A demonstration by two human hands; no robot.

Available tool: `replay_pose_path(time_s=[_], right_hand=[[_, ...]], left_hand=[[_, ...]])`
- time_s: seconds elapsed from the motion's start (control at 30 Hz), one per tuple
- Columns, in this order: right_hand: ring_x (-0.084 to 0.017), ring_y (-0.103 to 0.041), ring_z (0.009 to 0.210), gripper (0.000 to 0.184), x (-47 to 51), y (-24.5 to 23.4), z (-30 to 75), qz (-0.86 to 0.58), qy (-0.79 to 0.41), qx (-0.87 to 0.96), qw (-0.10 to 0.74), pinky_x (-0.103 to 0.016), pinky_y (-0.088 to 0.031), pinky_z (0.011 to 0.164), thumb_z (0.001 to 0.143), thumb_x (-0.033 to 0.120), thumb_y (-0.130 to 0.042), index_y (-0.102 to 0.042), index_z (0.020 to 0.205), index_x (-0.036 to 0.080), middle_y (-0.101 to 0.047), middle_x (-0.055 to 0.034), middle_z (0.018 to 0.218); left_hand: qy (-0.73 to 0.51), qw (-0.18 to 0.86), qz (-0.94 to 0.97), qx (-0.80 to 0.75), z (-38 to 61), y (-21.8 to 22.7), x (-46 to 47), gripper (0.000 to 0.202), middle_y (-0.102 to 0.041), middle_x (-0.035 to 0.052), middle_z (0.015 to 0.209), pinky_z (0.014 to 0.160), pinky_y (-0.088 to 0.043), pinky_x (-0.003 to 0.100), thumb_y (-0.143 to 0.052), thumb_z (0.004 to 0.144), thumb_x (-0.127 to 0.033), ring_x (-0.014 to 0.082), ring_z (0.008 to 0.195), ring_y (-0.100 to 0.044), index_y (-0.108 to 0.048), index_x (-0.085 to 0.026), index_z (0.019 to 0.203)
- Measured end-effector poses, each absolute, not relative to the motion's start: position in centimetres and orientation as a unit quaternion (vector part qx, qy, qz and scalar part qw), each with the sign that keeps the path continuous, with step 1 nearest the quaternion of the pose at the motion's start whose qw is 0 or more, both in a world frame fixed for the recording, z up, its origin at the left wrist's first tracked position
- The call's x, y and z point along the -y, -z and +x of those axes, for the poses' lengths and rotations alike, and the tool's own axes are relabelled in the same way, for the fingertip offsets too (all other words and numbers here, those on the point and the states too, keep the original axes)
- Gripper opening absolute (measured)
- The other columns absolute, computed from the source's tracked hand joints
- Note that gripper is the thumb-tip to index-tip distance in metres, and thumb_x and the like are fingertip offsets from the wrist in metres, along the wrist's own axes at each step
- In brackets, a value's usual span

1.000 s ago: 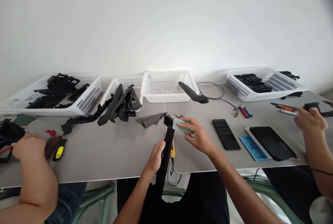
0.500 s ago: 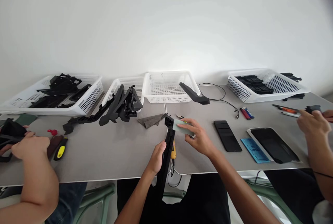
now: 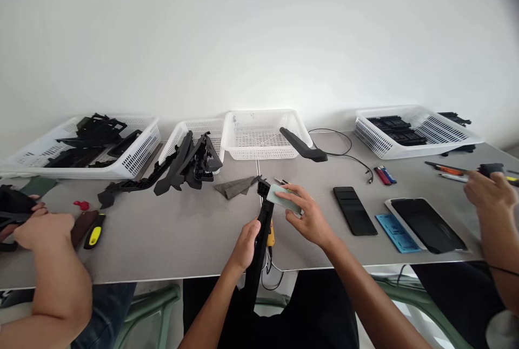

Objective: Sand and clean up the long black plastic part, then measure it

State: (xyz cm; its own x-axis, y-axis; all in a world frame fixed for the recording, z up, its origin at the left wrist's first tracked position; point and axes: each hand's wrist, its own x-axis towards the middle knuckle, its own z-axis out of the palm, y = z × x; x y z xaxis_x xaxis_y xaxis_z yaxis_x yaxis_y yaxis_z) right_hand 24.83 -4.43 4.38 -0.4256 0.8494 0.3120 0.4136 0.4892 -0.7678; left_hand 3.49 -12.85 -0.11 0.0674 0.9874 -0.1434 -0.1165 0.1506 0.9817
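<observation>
My left hand is wrapped round a long black plastic trim piece, which slants from over my lap up past the table's front edge. In my right hand is a pale green folded sheet, pinched between thumb and fingers. The sheet's left end meets the upper end of the trim piece; the exact contact is too small to make out. Behind the trim piece, a yellow tool with a cable is partly hidden. Just beyond my hands lies a grey cloth.
White baskets line the wall, some with black parts. A curved black part leans on one basket. To the right lie a phone and a blue tray. Co-workers' hands work on both sides.
My right hand and the pale green sheet have shifted slightly left along the trim piece's upper end. My left hand keeps its hold. The co-workers' hands have moved a little.
</observation>
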Motion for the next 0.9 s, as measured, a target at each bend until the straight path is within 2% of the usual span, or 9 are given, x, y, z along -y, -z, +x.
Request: replay_pose_path(time_s=[0.4,0.63,0.9], right_hand=[[-0.033,-0.060,0.143,0.056,4.5,-4.2,24.8,-0.386,-0.287,0.798,0.363,-0.057,-0.047,0.123,0.091,0.009,-0.059,-0.076,0.139,0.035,-0.063,-0.0083,0.151],[-0.032,-0.060,0.144,0.058,4.5,-4.2,24.7,-0.384,-0.292,0.800,0.358,-0.056,-0.047,0.123,0.090,0.007,-0.059,-0.077,0.137,0.034,-0.064,-0.0081,0.150],[-0.032,-0.059,0.144,0.060,5.7,-4.3,24.6,-0.367,-0.303,0.809,0.346,-0.055,-0.050,0.121,0.089,0.005,-0.059,-0.076,0.139,0.034,-0.063,-0.0093,0.150]], left_hand=[[-0.476,0.571,0.458,-0.487,3.6,0.1,12.8,0.065,-0.073,0.0094,0.096,0.086,-0.051,0.037,-0.045,0.105,-0.072,0.0244,0.089,-0.064,-0.078,-0.016,0.108],[-0.474,0.567,0.461,-0.491,3.7,-0.1,12.8,0.066,-0.073,0.0095,0.095,0.083,-0.051,0.036,-0.044,0.105,-0.073,0.0241,0.087,-0.064,-0.078,-0.016,0.108],[-0.475,0.559,0.465,-0.495,3.8,-0.2,12.8,0.066,-0.076,0.0111,0.102,0.089,-0.054,0.038,-0.043,0.106,-0.072,0.0261,0.093,-0.067,-0.078,-0.016,0.112]])
